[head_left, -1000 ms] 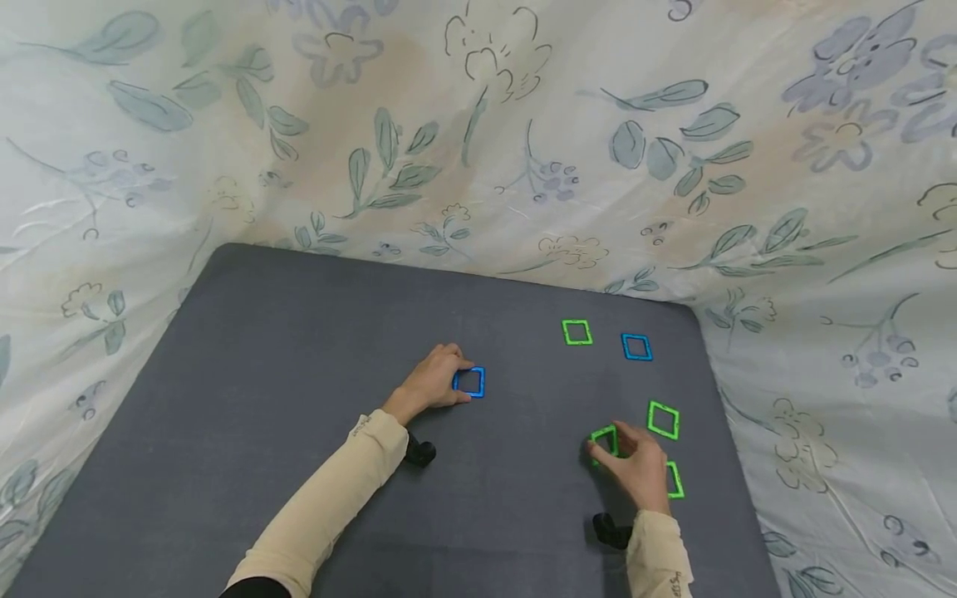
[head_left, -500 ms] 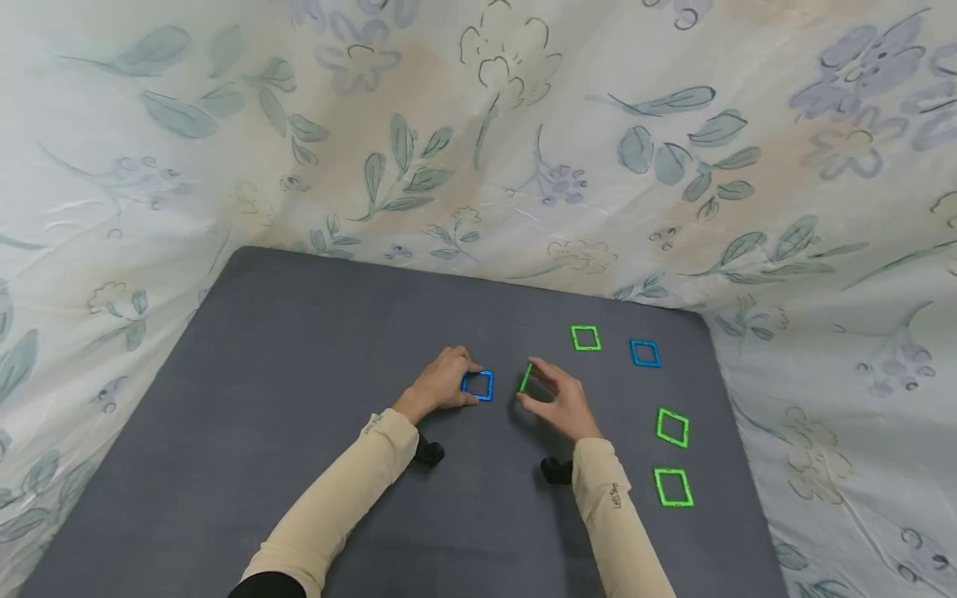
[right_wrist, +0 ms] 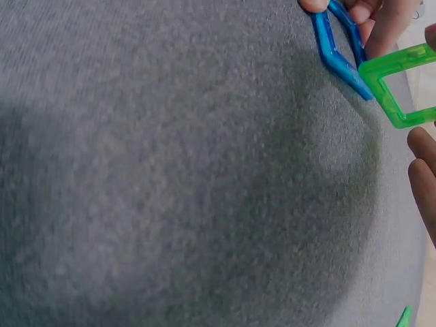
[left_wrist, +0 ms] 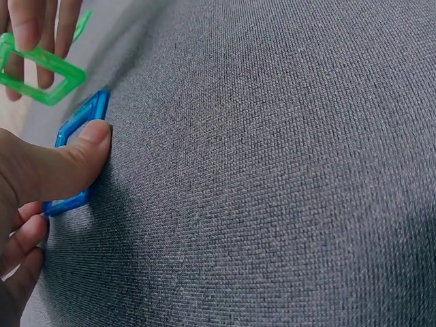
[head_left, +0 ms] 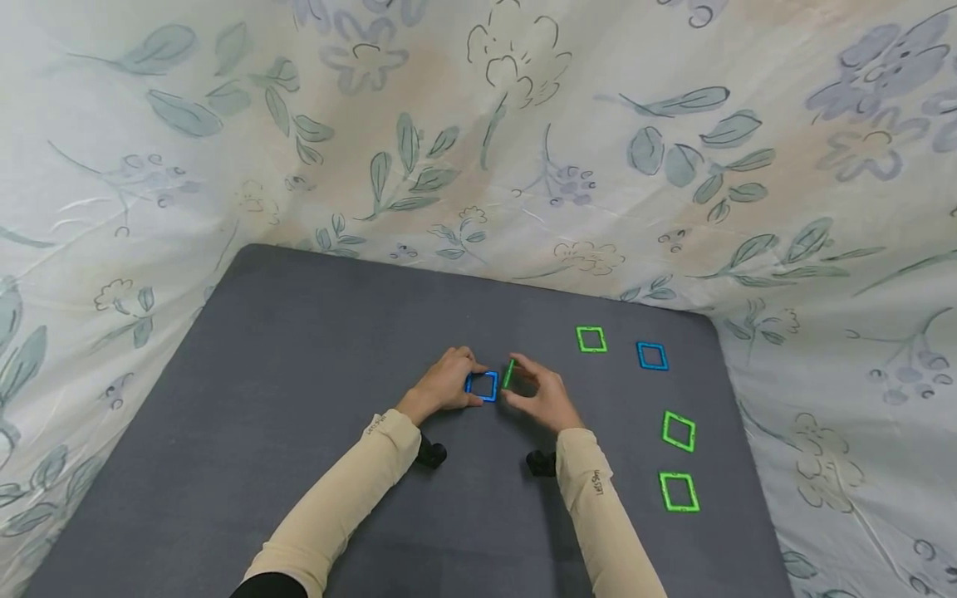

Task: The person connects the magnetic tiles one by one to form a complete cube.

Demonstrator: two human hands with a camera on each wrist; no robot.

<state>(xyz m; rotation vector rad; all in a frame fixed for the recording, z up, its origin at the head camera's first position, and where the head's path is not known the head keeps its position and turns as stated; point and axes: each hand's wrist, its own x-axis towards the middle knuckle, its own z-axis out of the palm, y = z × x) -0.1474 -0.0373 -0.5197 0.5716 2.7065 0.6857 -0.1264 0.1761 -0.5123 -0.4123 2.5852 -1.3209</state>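
Note:
My left hand point(head_left: 447, 380) pinches a blue square magnetic tile point(head_left: 494, 386) with an open centre, thumb on one edge and fingers on the opposite one. The tile lies at or close to the mat. Just to its right, my right hand point(head_left: 546, 397) holds a green square magnetic tile point(head_left: 509, 374) by opposite edges, tipped up on its side. In the left wrist view the green tile point(left_wrist: 41, 93) is raised, apart from the blue tile point(left_wrist: 102, 105). From the right wrist, a corner of the green tile point(right_wrist: 381, 95) overlaps the blue tile's end point(right_wrist: 327, 48); contact cannot be told.
On the right of the grey mat point(head_left: 336, 332) lie green tiles point(head_left: 591, 339) point(head_left: 679, 492) point(head_left: 666, 428) and a blue tile point(head_left: 652, 368), spaced apart. Flower-patterned cloth point(head_left: 508, 208) rises behind the mat and at both sides. Black wrist devices point(head_left: 431, 453) show below the hands.
My right hand has carried the green tile leftward and away from me, from the right-hand tiles to beside the blue tile, turning it on edge. My left hand keeps its grip in place.

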